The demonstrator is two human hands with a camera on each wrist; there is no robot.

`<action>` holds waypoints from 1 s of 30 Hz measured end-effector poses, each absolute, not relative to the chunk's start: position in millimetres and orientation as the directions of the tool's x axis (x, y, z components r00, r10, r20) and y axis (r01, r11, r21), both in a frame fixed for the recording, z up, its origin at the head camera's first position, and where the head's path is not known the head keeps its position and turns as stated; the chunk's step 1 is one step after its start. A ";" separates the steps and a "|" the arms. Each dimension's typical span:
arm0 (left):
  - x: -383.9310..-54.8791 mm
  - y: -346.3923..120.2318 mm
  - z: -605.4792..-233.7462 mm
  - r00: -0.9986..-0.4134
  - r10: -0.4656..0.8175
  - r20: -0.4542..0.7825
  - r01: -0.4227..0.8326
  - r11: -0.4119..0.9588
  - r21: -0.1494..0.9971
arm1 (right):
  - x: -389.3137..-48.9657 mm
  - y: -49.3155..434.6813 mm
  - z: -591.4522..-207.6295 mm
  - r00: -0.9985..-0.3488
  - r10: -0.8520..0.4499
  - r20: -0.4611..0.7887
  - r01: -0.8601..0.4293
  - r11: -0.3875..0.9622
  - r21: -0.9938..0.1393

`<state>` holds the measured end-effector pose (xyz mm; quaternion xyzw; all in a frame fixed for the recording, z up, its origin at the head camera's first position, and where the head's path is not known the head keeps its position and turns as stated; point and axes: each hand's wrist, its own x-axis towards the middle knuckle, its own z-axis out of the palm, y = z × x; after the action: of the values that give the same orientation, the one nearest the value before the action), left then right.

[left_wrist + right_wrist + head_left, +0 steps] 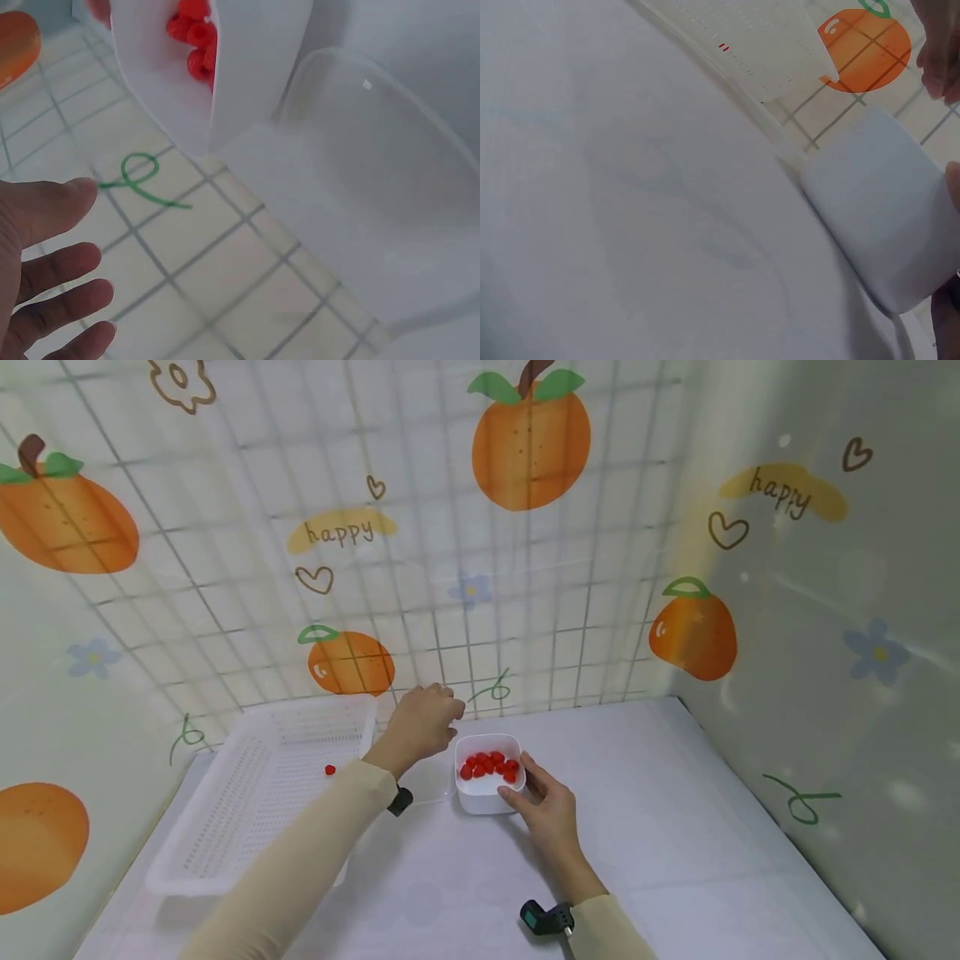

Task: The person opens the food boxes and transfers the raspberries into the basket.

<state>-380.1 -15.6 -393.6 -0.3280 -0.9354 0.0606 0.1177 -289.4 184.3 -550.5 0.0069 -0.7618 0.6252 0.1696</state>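
A small white square container (486,802) stands on the table with several red raspberries (489,765) inside. My right hand (551,814) grips its right side, thumb at the near rim and fingers along the far side. My left hand (423,722) hovers up and left of the container, between it and a white perforated basket (195,881). In the left wrist view the fingers of that left hand (45,270) are loosely spread and hold nothing. One raspberry (330,770) lies in the basket. The right wrist view shows the container's plain outer wall (885,217).
A clear, shallow plastic piece (382,165), like a lid, lies on the white table (645,827) left of the container. Behind the table hangs a translucent printed sheet over a wire grid (525,635). Another printed sheet (825,710) closes the right side.
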 end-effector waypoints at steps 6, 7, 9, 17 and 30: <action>-374.8 -2.2 -402.8 -0.740 0.653 0.159 0.623 0.756 -0.202 | -289.7 184.4 -548.3 -0.945 0.204 0.256 -0.213 0.210 -0.954; -373.6 0.0 -403.8 -0.740 0.655 0.153 0.627 0.754 -0.197 | -289.7 184.5 -548.1 -0.945 0.201 0.258 -0.217 0.207 -0.954; -371.5 4.2 -406.0 -0.740 0.657 0.144 0.632 0.752 -0.189 | -290.2 184.9 -547.9 -0.945 0.196 0.263 -0.223 0.208 -0.953; -372.2 22.2 -424.9 -0.733 0.671 0.114 0.647 0.739 -0.188 | -291.2 188.0 -548.6 -0.941 0.192 0.279 -0.235 0.220 -0.947; -372.2 40.6 -452.8 -0.670 0.730 0.137 0.671 0.674 -0.311 | -291.9 189.0 -554.5 -0.934 0.196 0.300 -0.262 0.200 -0.944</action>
<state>-372.2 40.6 -452.8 -0.3865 -0.9061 0.1178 0.1258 -291.9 189.0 -554.5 0.0218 -0.7532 0.6320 0.1809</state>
